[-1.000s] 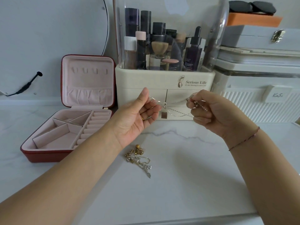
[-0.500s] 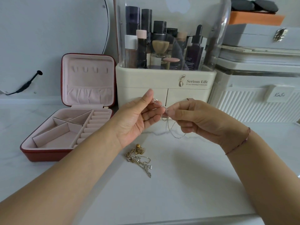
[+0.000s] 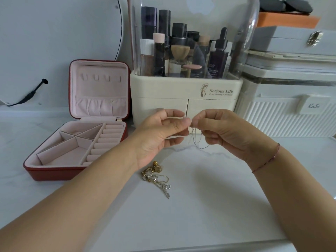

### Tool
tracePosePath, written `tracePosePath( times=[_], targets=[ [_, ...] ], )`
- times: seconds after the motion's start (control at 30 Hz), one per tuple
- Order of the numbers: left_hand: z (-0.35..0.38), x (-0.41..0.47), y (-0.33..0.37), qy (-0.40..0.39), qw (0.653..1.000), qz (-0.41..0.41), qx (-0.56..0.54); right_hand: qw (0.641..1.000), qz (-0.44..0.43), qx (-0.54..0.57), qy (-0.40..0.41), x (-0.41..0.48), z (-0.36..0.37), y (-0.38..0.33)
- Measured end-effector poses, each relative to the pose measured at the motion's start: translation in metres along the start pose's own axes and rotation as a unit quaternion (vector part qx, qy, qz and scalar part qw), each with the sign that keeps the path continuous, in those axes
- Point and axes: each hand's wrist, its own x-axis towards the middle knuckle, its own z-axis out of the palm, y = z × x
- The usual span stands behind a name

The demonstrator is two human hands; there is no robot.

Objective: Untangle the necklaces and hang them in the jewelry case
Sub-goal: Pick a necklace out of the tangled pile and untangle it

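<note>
1. The left hand (image 3: 160, 135) and right hand (image 3: 223, 131) meet in the air in front of the cream plastic cosmetics organiser (image 3: 163, 91). Each grip is closed, thumb against fingertips, on the thin silver chain necklace (image 3: 201, 148), and the two pinches almost touch.
2. A slack loop of that chain hangs below the pinches, clear of the white marble tabletop (image 3: 209, 206). The clasp or knot is too small to make out.
3. The step in hand looks like working one chain free, or finding its ends, before hanging it.
4. To do it well, hold lightly. A fine chain tightens its knots when pulled, so tease the strands apart rather than tug them.
5. Let the loop hang free so its own weight shows where the strands cross.
6. The tangled heap of gold and silver necklaces (image 3: 156, 176) lies on the tabletop just below the left wrist. Lifting the chain well above it should stop it catching.
7. The red square jewelry case with pink velvet lining (image 3: 54, 172) stands open to the left. The row of small hooks (image 3: 101, 78) in its upright lid is bare, so no necklace is hung yet.
8. When hanging, take one end to a hook and tuck the rest into the gathered pocket below.
</note>
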Motion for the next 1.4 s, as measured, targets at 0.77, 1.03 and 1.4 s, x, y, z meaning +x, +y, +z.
tracePosePath(
  times=[0.77,1.03,1.4],
  targets=[
    [0.0008,-0.001,0.0,0.115,0.964,0.148,0.187,0.999,0.033,0.04,0.009,0.0025,0.0013,0.0007],
    [-0.0027,0.0008,0.0039,0.083,0.994,0.07,-0.015,0.999,0.028,-0.005,0.031,0.0009,0.002,0.0008],
    [-0.0016,0.0009,-0.0011,0.062,0.993,0.066,0.077,0.997,-0.049,-0.035,0.043,0.0007,0.0068,0.0013]
  ],
)
